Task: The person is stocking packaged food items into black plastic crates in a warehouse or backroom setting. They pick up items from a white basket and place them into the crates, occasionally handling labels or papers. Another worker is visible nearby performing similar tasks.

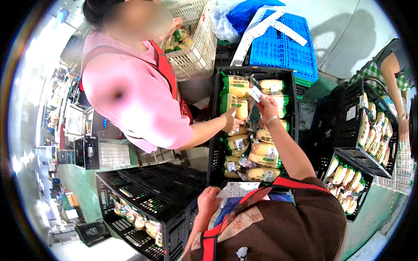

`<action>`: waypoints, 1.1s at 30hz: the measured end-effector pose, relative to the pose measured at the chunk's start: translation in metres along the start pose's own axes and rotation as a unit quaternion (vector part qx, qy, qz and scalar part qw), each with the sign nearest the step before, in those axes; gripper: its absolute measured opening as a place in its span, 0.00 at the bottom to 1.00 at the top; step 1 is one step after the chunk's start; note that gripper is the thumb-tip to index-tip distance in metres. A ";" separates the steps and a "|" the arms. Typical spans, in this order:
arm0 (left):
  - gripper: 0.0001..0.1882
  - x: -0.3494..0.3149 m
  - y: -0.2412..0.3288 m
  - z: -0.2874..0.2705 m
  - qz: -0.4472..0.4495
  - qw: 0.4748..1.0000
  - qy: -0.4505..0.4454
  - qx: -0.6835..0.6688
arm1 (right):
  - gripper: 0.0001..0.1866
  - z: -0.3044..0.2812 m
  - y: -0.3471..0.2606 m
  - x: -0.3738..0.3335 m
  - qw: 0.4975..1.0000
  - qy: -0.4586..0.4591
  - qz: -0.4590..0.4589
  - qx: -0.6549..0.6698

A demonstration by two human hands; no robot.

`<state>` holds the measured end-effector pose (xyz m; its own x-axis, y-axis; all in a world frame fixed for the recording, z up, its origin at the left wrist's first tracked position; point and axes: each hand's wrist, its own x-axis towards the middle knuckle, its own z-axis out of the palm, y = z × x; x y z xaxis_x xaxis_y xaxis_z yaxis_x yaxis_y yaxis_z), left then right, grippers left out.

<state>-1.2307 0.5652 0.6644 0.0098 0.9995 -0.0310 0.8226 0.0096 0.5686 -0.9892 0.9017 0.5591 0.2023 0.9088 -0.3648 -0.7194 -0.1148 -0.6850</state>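
My right hand (267, 108), a white band at its wrist, pinches a small white label (256, 93) over the packs in a black crate (291, 126). Close to my body, my left hand (209, 201) is closed on a sheet of white labels (237, 189). Several clear bags of pale yellow produce with green ends fill the crate in two columns, such as one pack (264, 155) that bears a white label. A co-worker's hand (234, 120) touches a pack in the left column (238, 89). What exactly the bags hold I cannot tell.
A co-worker in pink (135, 95) stands at the left beside a beige crate (198, 52). Blue crates (283, 48) with long label strips are stacked beyond. Black crates of packs stand at the lower left (174, 217) and right (339, 126). Another person's arm (394, 87) reaches in at far right.
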 end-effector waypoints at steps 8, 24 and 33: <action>0.12 -0.005 0.005 0.001 -0.094 0.995 0.004 -0.019 | 0.14 0.056 0.095 0.114 0.986 0.155 0.021 -0.053; 0.13 0.017 0.005 0.002 -0.060 0.995 0.070 -0.031 | 0.25 0.012 0.082 0.181 0.687 -0.009 0.062 -0.724; 0.12 0.001 -0.004 0.001 -0.060 0.997 0.031 -0.027 | 0.20 0.031 0.078 0.093 0.463 -0.139 -0.374 -0.792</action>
<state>-1.2336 0.5662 0.6611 -0.1242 0.9909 -0.0513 0.7841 0.1297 0.6069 -1.0471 0.9892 0.4910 -0.2512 0.9229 0.2918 0.9156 0.3244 -0.2376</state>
